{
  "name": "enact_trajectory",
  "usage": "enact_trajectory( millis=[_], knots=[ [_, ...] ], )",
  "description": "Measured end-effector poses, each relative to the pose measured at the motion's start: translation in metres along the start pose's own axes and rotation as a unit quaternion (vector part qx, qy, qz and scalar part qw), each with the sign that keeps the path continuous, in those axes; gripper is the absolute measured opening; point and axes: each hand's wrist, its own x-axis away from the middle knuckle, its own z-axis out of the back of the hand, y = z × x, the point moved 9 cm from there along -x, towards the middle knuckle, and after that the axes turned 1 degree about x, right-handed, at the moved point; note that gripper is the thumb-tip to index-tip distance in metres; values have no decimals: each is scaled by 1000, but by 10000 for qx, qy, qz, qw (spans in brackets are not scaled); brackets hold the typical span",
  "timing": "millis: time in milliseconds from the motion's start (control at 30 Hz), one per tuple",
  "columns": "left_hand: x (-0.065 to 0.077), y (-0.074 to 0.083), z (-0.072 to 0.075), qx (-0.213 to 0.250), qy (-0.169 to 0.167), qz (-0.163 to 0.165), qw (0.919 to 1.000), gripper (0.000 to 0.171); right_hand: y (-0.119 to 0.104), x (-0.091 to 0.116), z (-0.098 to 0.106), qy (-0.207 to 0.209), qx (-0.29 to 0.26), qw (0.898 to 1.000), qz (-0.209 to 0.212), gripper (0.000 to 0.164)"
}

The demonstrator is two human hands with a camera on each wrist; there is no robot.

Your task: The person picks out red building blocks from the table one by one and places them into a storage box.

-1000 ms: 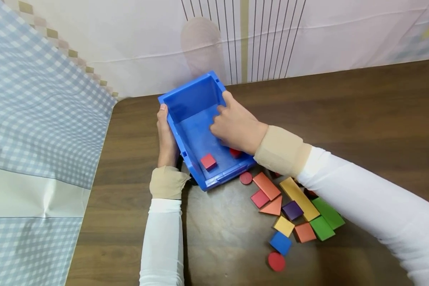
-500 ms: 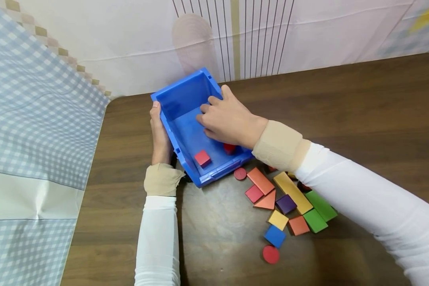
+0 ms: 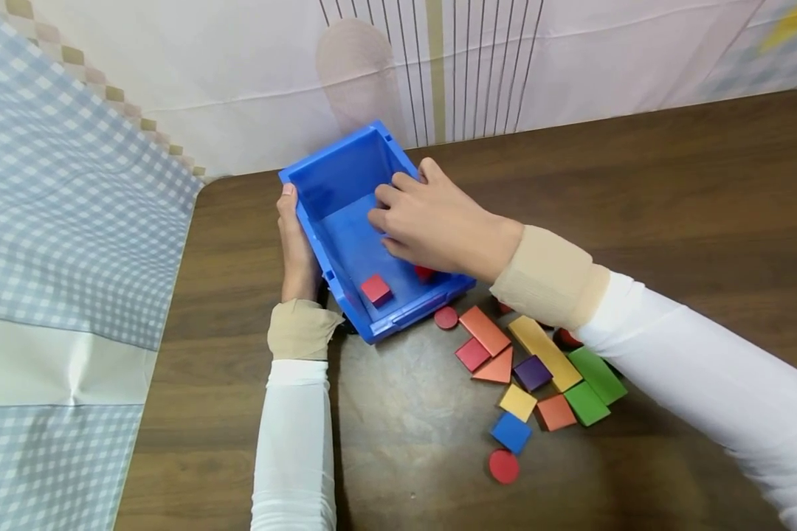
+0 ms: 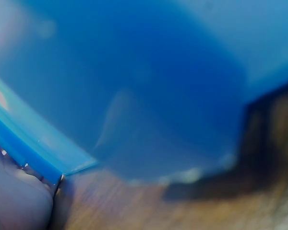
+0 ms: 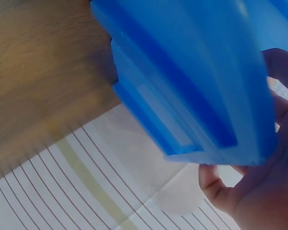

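A blue plastic bin (image 3: 345,243) has its low front edge towards me. My left hand (image 3: 297,251) grips its left wall, thumb over the rim. The outside of the bin (image 4: 149,96) fills much of the left wrist view, blurred. My right hand (image 3: 438,221) reaches over the right wall, bent fingers spread above the bin floor; I cannot tell whether they hold anything. In the right wrist view, fingers (image 5: 213,187) show past the bin's rim (image 5: 221,155). A red cube (image 3: 375,290) lies in the bin, and another red block (image 3: 425,273) is partly hidden under the right hand.
Wooden blocks lie on the dark wooden table (image 3: 212,369) to the front right: an orange rectangle (image 3: 484,330), a long yellow block (image 3: 544,354), a purple cube (image 3: 533,373), a green block (image 3: 596,375), a blue cube (image 3: 511,432) and red discs. A patterned cloth (image 3: 239,88) hangs behind.
My right hand has gone from closely bent fingers to more spread ones, shifting slightly. The left hand keeps its grip on the bin. The whole scene has drifted a little left and up.
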Motion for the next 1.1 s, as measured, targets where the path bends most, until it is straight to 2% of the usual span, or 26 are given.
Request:
enact_trajectory(
  millis=[233, 500, 800, 967, 1100],
  knots=[
    [-2, 4, 4, -22, 50, -160, 9999, 59, -4, 11, 10, 227, -127, 9996, 146, 23],
    [-3, 10, 3, -41, 72, -159, 9998, 59, -8, 29, 20, 523, -327, 9980, 165, 16],
    [-4, 8, 1, -56, 80, -396, 9992, 57, -9, 58, 20, 786, -1026, 9915, 159, 18],
    [-2, 3, 1, -70, 44, -338, 9994, 58, -6, 67, 21, 960, -1557, 9831, 104, 16],
    [-1, 1, -1, -25, 40, -358, 9993, 58, -5, 70, 19, 974, -1704, 9805, 102, 18]
  ],
)
